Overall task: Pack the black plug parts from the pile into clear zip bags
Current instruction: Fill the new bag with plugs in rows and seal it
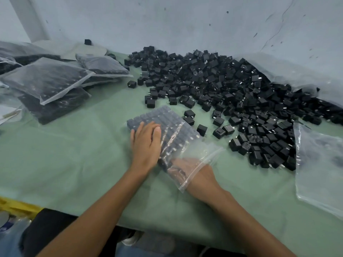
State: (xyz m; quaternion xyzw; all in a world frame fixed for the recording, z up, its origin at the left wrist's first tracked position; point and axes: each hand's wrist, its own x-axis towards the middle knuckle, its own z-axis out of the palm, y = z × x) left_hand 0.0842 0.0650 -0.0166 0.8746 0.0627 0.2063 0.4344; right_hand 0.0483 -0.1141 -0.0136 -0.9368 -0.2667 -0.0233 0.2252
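Observation:
A clear zip bag [196,154] lies on the green table [74,145], packed with rows of black plug parts [157,117]. My left hand [146,143] rests flat on top of the bag, fingers straight. My right hand [187,169] is inside the bag's open mouth, seen through the plastic; how its fingers lie is blurred. A big pile of loose black plug parts [232,86] spreads across the table behind and to the right of the bag.
Several filled bags [48,80] are stacked at the left. An empty clear bag [319,167] lies at the right beside the pile. A large plastic sack [297,71] sits under the pile by the wall. The table's near edge runs below my arms.

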